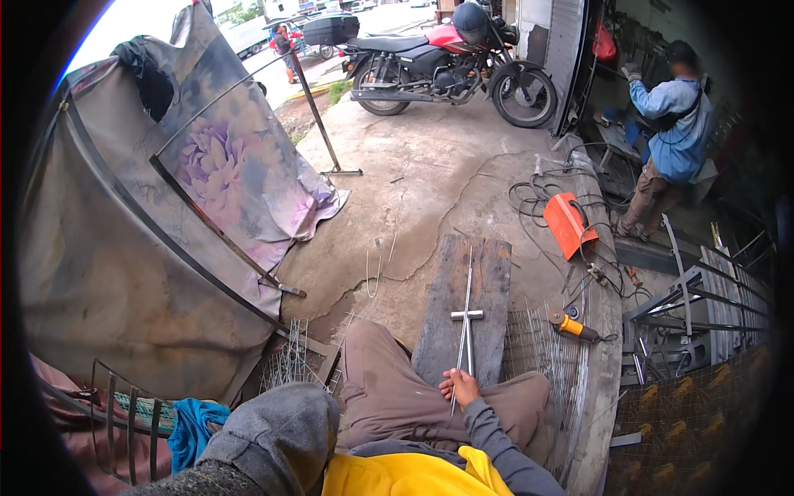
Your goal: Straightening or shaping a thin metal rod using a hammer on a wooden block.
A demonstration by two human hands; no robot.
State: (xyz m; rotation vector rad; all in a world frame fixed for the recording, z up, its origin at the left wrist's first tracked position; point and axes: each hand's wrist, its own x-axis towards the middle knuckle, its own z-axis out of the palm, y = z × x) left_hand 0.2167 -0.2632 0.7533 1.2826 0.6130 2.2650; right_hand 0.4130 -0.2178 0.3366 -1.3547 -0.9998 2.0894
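My right hand (460,387) is closed around a thin metal rod (469,277), above my folded legs. The rod runs forward over a worn wooden plank (451,264) and sticks out behind the hand. On the plank lies a metal hammer (467,315), its head crosswise to the rod. The hammer's handle reaches back to my fingers, and I cannot tell whether they grip it too. A bent grey sleeve (273,430) fills the lower left, apparently my left arm. My left hand is out of view.
Wire mesh (542,351) lies right of the plank, with a yellow angle grinder (574,326) on it. Beyond are an orange box (569,226) and tangled cables. A draped cloth (165,256) on a metal frame stands left, a motorcycle (447,70) ahead. A co-worker (674,124) stands right.
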